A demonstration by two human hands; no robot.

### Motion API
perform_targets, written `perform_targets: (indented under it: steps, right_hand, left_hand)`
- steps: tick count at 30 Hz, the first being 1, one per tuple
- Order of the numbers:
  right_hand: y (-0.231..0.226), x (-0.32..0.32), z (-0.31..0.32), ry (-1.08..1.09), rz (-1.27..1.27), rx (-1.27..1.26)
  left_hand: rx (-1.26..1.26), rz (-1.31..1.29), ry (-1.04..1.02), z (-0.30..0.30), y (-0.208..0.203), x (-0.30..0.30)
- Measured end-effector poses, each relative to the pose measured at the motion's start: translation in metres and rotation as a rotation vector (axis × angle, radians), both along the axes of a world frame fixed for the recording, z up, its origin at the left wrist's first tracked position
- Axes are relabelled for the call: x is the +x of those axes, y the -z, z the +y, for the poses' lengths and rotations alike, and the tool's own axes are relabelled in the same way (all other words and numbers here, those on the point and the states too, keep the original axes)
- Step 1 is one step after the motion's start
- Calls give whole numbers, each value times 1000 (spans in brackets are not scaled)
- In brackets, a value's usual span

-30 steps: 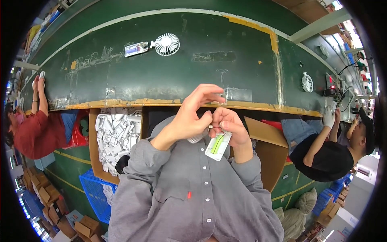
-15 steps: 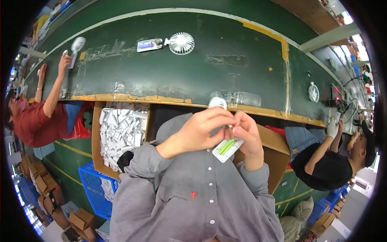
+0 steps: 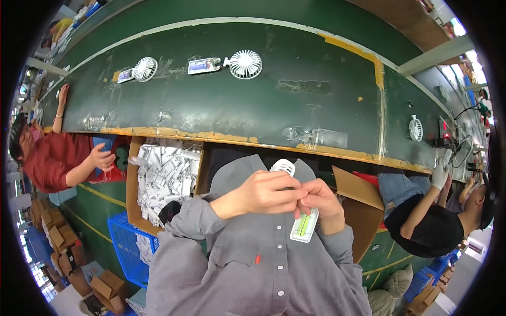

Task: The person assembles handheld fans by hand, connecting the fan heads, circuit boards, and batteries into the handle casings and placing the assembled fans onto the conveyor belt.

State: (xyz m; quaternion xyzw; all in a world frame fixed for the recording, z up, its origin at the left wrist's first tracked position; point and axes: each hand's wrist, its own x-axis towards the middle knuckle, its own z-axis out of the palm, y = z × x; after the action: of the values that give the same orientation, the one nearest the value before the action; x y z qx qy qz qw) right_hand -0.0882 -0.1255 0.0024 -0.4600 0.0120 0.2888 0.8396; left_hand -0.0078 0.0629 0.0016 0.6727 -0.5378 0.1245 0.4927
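Observation:
In front of my grey shirt I hold a small white handheld fan (image 3: pixel 304 227) in both hands. Its rounded, slotted head (image 3: pixel 283 167) shows above my fingers, while the opened handle with a bright green cell inside hangs below them. My left hand (image 3: pixel 270 193) is closed over the middle of the fan, fingertips pinched together. Against those fingertips, my right hand (image 3: pixel 322 203) grips the upper handle with thumb and fingers. Whatever small part sits between the fingertips is hidden.
Two white fans with open handles, a nearer-left one (image 3: pixel 144 69) and another (image 3: pixel 245 65), lie on the green bench (image 3: pixel 211 108). A carton of white casings (image 3: pixel 167 176) stands left, above a blue crate (image 3: pixel 124 247). An open carton (image 3: pixel 358 210) is at right. Co-workers sit on both sides.
My hands have lowered slightly, and the fan's handle now hangs more steeply. The co-worker at left has let go of a fan on the bench and drawn that hand back.

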Motion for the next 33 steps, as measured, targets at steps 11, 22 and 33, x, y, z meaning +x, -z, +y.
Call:
perform_targets:
  steps: [11, 22, 33]
  right_hand:
    - [116, -151, -130, 653, 244, 5]
    - [46, -69, 1, 699, -798, -1529]
    - [22, -5, 8, 872, -586, -698]
  left_hand:
    - [-761, 1270, 311, 28, 3, 44]
    - [-1055, 1911, 428, -35, 5, 32]
    - [-728, 1647, 32, -39, -32, 44]
